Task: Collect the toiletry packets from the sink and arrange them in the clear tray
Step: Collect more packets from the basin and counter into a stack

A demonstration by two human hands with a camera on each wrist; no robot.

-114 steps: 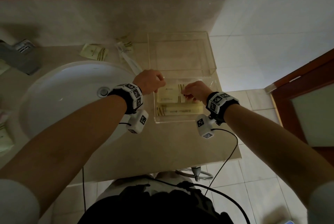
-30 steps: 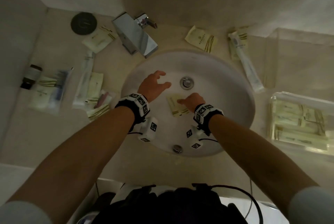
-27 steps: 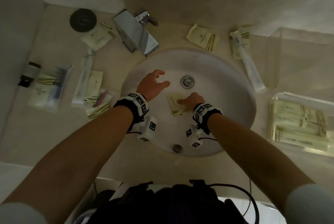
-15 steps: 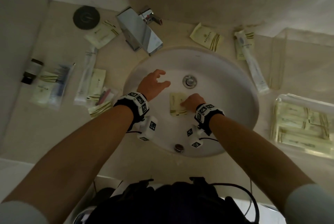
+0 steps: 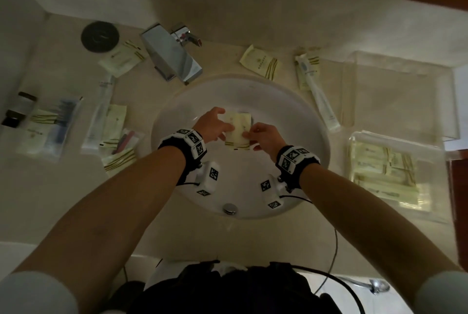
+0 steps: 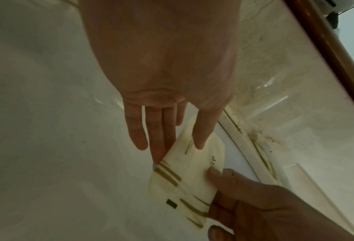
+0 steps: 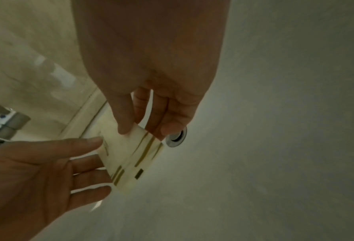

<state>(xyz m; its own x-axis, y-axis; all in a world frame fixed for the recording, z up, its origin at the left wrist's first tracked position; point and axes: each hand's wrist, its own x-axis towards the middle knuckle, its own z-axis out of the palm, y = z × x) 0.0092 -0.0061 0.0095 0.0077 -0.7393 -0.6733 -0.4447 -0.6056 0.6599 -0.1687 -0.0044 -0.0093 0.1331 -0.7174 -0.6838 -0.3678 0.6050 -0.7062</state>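
Both hands hold one cream toiletry packet with gold stripes, lifted above the white sink. My left hand pinches its left edge, thumb on top and fingers beneath, as the left wrist view shows. On the packet's right edge, my right hand pinches with thumb against fingers. The packet hangs just in front of the drain. The clear tray sits on the counter to the right and holds several cream packets.
A chrome faucet stands behind the basin. Loose packets lie on the counter: one behind the sink, a long toothbrush sachet, and a cluster at the left. A tall clear box stands behind the tray.
Both hands left the tray for the sink. My right hand picked the packet up off the basin floor, and my left hand closed in and took its other edge.
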